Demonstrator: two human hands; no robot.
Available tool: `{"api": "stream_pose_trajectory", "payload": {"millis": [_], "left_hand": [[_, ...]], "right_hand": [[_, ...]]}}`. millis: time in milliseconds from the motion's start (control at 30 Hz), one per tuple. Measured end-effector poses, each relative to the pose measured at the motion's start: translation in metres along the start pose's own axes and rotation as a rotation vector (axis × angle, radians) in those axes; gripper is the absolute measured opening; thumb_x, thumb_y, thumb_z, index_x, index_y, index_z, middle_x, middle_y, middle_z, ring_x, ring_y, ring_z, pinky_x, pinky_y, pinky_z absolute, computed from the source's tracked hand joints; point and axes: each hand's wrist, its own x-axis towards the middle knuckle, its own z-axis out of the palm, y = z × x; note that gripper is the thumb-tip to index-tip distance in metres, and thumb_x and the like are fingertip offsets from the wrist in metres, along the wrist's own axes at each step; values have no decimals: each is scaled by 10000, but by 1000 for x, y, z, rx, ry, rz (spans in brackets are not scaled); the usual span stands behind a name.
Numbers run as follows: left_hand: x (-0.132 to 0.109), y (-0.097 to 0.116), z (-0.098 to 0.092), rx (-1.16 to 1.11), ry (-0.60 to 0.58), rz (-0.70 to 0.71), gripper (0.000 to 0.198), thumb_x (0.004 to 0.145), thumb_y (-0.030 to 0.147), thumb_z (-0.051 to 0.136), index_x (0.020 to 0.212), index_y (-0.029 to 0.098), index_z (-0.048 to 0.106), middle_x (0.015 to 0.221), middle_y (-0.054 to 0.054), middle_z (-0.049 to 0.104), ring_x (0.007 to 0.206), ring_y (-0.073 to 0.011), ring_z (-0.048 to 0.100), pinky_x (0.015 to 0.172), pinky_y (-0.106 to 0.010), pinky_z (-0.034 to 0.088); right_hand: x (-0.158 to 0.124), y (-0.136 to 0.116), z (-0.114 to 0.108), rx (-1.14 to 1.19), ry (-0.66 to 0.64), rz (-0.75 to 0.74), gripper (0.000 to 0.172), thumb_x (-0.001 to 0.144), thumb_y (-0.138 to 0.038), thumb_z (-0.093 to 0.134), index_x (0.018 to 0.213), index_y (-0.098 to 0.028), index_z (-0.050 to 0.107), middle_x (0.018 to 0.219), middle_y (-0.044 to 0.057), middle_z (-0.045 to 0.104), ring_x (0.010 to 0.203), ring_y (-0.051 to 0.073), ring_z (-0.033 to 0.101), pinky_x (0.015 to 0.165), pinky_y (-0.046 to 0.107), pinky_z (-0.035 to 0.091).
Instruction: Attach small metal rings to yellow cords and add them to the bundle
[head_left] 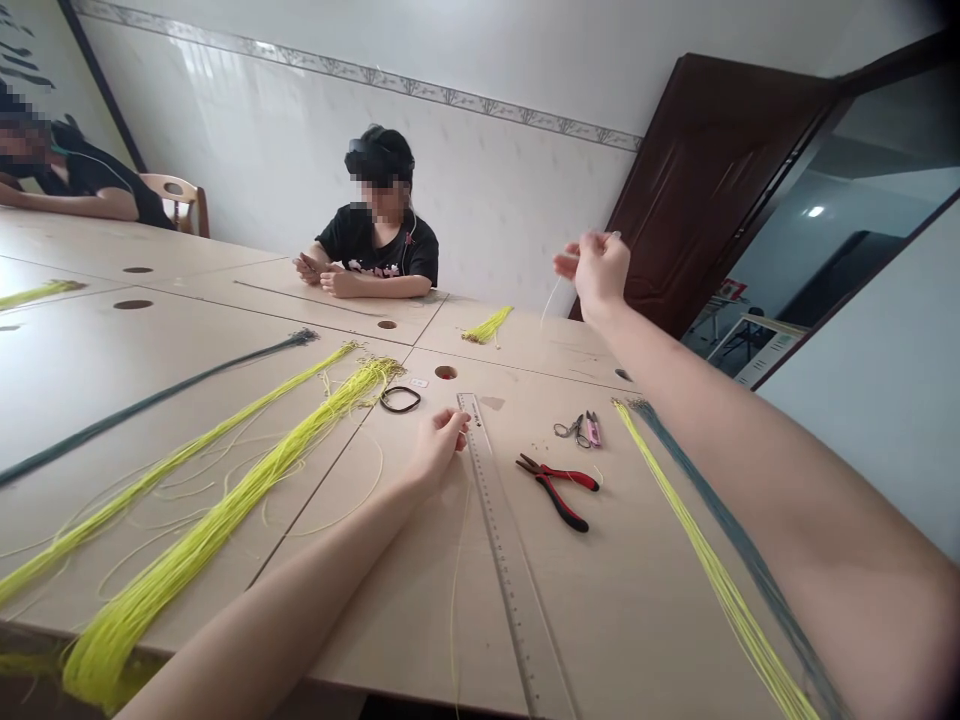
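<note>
My left hand [439,447] rests at the top of a long steel ruler [510,560], its fingers closed at the ruler's edge. A thin yellow cord [454,600] runs up the table to those fingers. My right hand [596,270] is raised above the table, pinching a thin pale strand [550,302] that hangs from it. Red-handled pliers [556,490] lie right of the ruler, below small scissors [574,430] and a pink tool [592,428]. Long yellow cord bundles [225,510] stretch across the table left of my left hand.
The pale wooden table [420,640] has round holes. A black loop [400,400] lies near my left hand. Yellow and dark cord bundles [739,580] lie under my right arm. A seated person [379,240] works across the table, another [82,185] at far left. A brown door [705,170] stands open.
</note>
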Motion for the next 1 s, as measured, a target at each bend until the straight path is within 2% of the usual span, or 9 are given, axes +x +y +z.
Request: {"api": "stream_pose_trajectory", "payload": {"millis": [133, 333, 433, 500, 600, 700, 767, 833, 1000], "left_hand": [[1, -2, 0, 7, 0, 14, 248, 903, 325, 533, 794, 104, 561, 663, 21, 524, 537, -77, 490, 518, -212, 446], [3, -5, -1, 2, 0, 29, 249, 903, 328, 533, 796, 105, 561, 663, 21, 523, 537, -77, 490, 517, -212, 444], [4, -6, -1, -2, -3, 31, 247, 903, 328, 533, 800, 105, 561, 666, 21, 523, 539, -77, 490, 518, -212, 444], [5, -7, -1, -4, -8, 31, 244, 903, 327, 533, 805, 105, 561, 669, 20, 523, 542, -78, 491, 519, -213, 445], [5, -8, -2, -2, -11, 32, 239, 904, 324, 532, 813, 105, 561, 675, 19, 524, 546, -78, 493, 521, -213, 447], [4, -8, -2, 8, -11, 32, 242, 903, 327, 532, 812, 105, 562, 673, 19, 525, 545, -79, 493, 523, -215, 447], [4, -7, -2, 17, -11, 29, 246, 903, 331, 532, 808, 106, 563, 669, 19, 526, 544, -80, 494, 525, -216, 448], [3, -6, -2, 27, -12, 28, 252, 902, 336, 532, 802, 106, 563, 664, 20, 525, 542, -80, 494, 526, -218, 447], [0, -2, 0, 56, -22, 44, 262, 903, 343, 529, 789, 108, 558, 655, 23, 517, 535, -79, 484, 521, -216, 438]], "right_hand": [[19, -27, -4, 218, 93, -134, 149, 999, -189, 236, 987, -149, 380, 973, 56, 573, 848, 50, 626, 748, 173, 498], [42, -58, -12, 294, 104, -237, 116, 984, -185, 360, 953, -159, 469, 968, 34, 604, 873, 86, 604, 791, 237, 509], [52, -61, -10, 265, 56, -203, 150, 993, -192, 354, 981, -128, 490, 939, 46, 612, 831, 97, 603, 762, 261, 524], [50, -50, -5, 201, -18, -146, 175, 998, -186, 341, 953, -111, 493, 869, 33, 606, 780, 73, 591, 738, 231, 521], [30, -16, 4, 68, -162, -47, 161, 971, -206, 436, 890, -99, 524, 819, 18, 593, 714, 84, 594, 662, 226, 530], [-5, 26, 10, -112, -403, 89, 157, 931, -235, 529, 874, -94, 566, 785, 14, 600, 650, 98, 598, 584, 233, 531], [-31, 47, 10, -246, -566, 146, 178, 919, -271, 556, 911, -97, 591, 816, 21, 611, 670, 108, 605, 598, 248, 534], [-54, 60, 6, -385, -682, 161, 192, 914, -287, 562, 951, -101, 598, 867, 35, 617, 719, 125, 611, 640, 277, 537], [-119, 65, -26, -681, -803, 75, 229, 905, -334, 558, 987, -125, 601, 1043, 73, 594, 929, 188, 583, 823, 385, 491]]}}
